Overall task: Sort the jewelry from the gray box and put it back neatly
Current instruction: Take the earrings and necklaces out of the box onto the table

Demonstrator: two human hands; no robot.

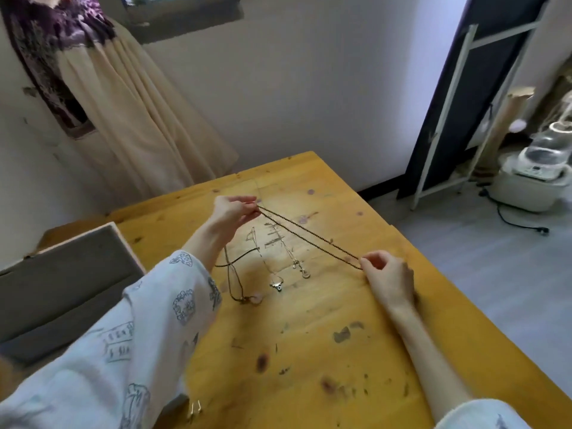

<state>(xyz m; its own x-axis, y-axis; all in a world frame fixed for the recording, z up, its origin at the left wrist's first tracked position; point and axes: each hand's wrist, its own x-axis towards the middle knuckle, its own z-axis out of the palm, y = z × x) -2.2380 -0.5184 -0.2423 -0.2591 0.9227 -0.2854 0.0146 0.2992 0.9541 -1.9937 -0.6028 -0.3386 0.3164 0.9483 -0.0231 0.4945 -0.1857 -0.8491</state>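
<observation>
Head view: I am stretching the dark chain (309, 238) taut above the table's (340, 351) middle.
Grip: left hand (230, 213) and right hand (388, 278) are each pinching one end.
Risk: a dropped end is likely tangling with the laid-out necklaces (275, 274) below.

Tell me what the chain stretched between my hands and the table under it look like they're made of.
Chain: likely metal, dark bronze or brass tone, judging by its fine beaded links; blur leaves this uncertain.
Table: wood, glossy yellow-orange finish, with visible grain, knots and dark scuffs.
</observation>
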